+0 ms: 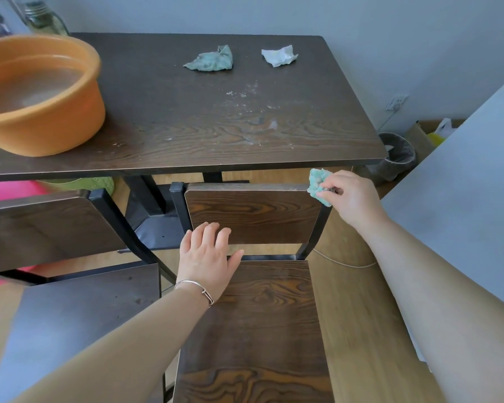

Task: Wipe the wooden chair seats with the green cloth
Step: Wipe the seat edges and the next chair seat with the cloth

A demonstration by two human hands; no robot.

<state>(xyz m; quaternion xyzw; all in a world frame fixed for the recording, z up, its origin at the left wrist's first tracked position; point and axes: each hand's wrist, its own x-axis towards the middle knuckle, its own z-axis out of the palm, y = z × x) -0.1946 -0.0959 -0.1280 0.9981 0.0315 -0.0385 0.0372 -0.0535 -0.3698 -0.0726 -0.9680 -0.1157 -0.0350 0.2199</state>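
Note:
A wooden chair stands in front of me, its seat [262, 321] running toward the bottom edge and its backrest [253, 216] facing me under the table. My right hand [351, 196] grips a small green cloth [317, 183] against the backrest's top right corner. My left hand [208, 257] lies with straight fingers at the back left of the seat, fingertips against the lower backrest. A second wooden chair [79, 303] stands to the left, partly cut off.
A dark wooden table [216, 120] carries an orange basin [41, 97] of water at left, another crumpled green cloth [211, 60] and a white tissue [280, 55] at the back. A grey bin [396, 158] stands on the floor at right.

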